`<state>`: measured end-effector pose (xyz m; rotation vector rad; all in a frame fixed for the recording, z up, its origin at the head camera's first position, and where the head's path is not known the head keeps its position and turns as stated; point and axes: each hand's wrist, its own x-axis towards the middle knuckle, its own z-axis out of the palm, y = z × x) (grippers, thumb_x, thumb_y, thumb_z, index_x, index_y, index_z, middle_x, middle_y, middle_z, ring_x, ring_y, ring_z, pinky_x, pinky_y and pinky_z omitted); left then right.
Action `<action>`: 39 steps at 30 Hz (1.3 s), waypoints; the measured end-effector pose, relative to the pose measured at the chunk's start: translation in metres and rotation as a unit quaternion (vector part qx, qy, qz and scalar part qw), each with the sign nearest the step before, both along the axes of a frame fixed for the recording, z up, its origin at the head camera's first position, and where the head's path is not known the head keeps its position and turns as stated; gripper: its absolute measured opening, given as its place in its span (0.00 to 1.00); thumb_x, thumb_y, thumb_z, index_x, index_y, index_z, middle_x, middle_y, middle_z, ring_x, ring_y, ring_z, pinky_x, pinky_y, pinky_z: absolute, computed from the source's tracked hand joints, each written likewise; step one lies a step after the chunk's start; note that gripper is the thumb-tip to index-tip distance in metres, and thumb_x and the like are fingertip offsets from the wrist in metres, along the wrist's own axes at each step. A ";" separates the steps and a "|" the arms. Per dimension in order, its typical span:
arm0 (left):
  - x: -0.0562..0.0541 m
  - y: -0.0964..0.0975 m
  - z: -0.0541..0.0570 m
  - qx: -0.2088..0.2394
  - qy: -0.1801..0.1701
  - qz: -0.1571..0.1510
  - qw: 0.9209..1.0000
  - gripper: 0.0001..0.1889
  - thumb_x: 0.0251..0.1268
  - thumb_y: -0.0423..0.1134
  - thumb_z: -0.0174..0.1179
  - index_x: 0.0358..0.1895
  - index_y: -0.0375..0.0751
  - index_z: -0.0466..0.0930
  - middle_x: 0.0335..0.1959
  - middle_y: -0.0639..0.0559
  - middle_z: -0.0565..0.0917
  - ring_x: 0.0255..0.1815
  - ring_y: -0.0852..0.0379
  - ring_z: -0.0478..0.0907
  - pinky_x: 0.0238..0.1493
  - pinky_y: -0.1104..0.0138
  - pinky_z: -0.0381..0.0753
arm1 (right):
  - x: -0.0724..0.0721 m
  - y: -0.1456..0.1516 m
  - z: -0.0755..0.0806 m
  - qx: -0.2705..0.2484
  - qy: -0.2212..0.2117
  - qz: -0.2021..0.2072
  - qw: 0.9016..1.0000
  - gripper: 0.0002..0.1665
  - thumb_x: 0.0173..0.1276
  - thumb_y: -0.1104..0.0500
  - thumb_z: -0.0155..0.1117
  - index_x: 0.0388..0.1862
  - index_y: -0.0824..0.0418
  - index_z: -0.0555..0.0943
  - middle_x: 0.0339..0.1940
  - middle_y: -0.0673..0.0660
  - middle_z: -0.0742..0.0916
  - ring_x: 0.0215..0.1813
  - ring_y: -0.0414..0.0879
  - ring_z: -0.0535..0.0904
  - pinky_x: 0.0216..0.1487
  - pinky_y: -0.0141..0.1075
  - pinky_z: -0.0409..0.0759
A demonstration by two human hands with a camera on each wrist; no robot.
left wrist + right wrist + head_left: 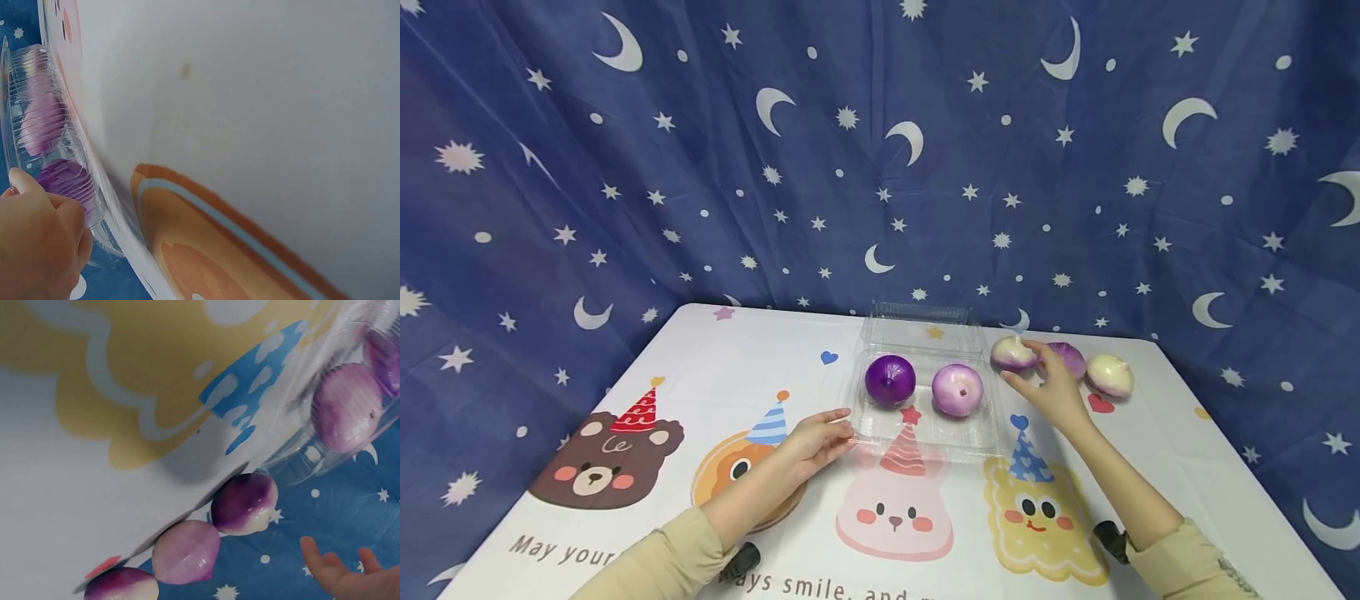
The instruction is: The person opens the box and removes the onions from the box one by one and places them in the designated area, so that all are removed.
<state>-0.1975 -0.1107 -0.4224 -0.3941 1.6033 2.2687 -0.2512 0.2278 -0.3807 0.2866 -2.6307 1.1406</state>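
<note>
A clear plastic clamshell box (880, 425) lies with its lid (917, 329) raised at the back. Inside are a dark purple onion (890, 381) on the left and a pale purple onion (957, 390) on the right. My left hand (816, 442) pinches the box's left rim between thumb and fingers, as the left wrist view shows. Right of the box lies a white-and-purple onion (1013, 353). My right hand (1051, 387) is beside it with fingers spread; in the right wrist view the fingers (315, 559) stand apart from the onion (245, 503).
A purple onion (1067, 360), partly behind the right hand, and another white-and-purple onion (1110, 376) lie farther right. The white tablecloth (677, 358) has printed cartoon faces. A blue moon-and-star curtain (820, 167) hangs behind the table's back edge.
</note>
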 end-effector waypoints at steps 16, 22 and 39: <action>0.001 0.000 0.000 -0.005 -0.015 0.007 1.000 0.26 0.64 0.21 0.48 0.66 0.25 0.59 0.44 0.43 0.71 0.35 0.63 0.75 0.44 0.75 0.85 | -0.007 -0.021 -0.013 0.023 0.040 0.069 0.997 0.39 0.54 0.63 0.72 0.63 0.69 0.67 0.63 0.70 0.72 0.67 0.67 0.64 0.62 0.61 0.72; 0.002 0.001 0.001 -0.005 -0.011 0.006 1.000 0.26 0.64 0.21 0.48 0.66 0.24 0.58 0.43 0.43 0.72 0.35 0.62 0.75 0.43 0.75 0.85 | -0.008 -0.030 -0.017 0.034 0.038 0.094 0.994 0.38 0.55 0.63 0.71 0.63 0.69 0.68 0.61 0.70 0.73 0.63 0.67 0.69 0.55 0.61 0.77; 0.001 0.000 0.002 -0.001 -0.018 0.006 1.000 0.26 0.64 0.21 0.48 0.66 0.25 0.59 0.48 0.41 0.70 0.36 0.62 0.75 0.45 0.75 0.85 | -0.016 -0.045 -0.019 0.066 0.042 0.123 0.989 0.39 0.52 0.62 0.73 0.62 0.68 0.69 0.60 0.69 0.76 0.61 0.64 0.71 0.60 0.57 0.76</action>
